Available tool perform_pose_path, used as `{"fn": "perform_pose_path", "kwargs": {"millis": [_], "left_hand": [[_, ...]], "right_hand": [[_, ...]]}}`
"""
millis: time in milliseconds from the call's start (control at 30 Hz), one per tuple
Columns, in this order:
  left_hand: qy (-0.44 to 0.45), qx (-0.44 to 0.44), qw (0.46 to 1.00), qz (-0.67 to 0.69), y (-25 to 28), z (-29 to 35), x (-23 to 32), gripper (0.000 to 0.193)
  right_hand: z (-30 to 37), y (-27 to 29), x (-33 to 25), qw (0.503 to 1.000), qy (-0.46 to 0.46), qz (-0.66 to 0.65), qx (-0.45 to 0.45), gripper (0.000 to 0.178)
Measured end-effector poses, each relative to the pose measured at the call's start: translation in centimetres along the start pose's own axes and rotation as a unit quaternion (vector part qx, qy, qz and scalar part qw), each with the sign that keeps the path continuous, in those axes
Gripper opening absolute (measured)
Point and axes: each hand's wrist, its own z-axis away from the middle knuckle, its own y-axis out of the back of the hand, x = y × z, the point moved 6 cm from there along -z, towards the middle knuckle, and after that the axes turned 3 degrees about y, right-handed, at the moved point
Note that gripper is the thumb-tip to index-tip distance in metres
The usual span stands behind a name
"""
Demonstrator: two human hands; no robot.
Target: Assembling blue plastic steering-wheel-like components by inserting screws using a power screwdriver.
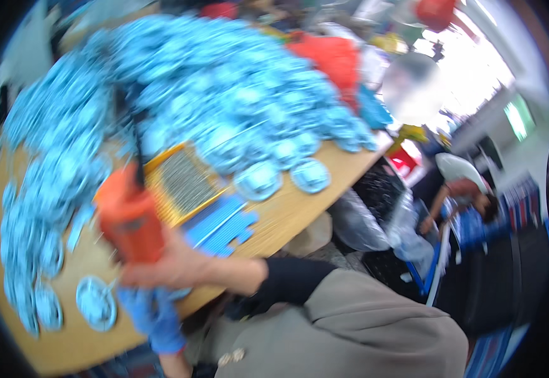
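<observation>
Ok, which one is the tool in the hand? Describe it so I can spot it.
Start at the wooden table heaped with pale blue round parts. At its near edge, the right hand grips an orange tool, beside a yellow-framed mesh tray. It is the only upright orange thing among the blue.

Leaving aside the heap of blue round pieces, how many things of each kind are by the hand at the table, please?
Orange tool, held in the right hand: 1
Yellow-framed grid tray: 1
Blue ribbed sheet: 1
Total: 3
</observation>
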Motion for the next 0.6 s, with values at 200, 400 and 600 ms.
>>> {"fn": "perform_pose_path", "kwargs": {"millis": [200,400,600], "left_hand": [[-0.078,-0.095,0.992,0.018,0.4,-2.8,4.7,0.029],[-0.017,-0.108,0.994,0.027,-0.4,-1.7,3.7,0.025],[0.148,-0.222,0.958,0.102,-0.7,-0.2,-0.1,0.036]], "right_hand": [[0.6,0.8,-0.7,0.989,0.107,-0.092,-0.035,0.055],[1.3,1.6,-2.0,0.985,0.128,-0.114,-0.023,0.055],[1.1,0.4,-1.7,0.967,0.232,-0.106,-0.013,0.037]]}}
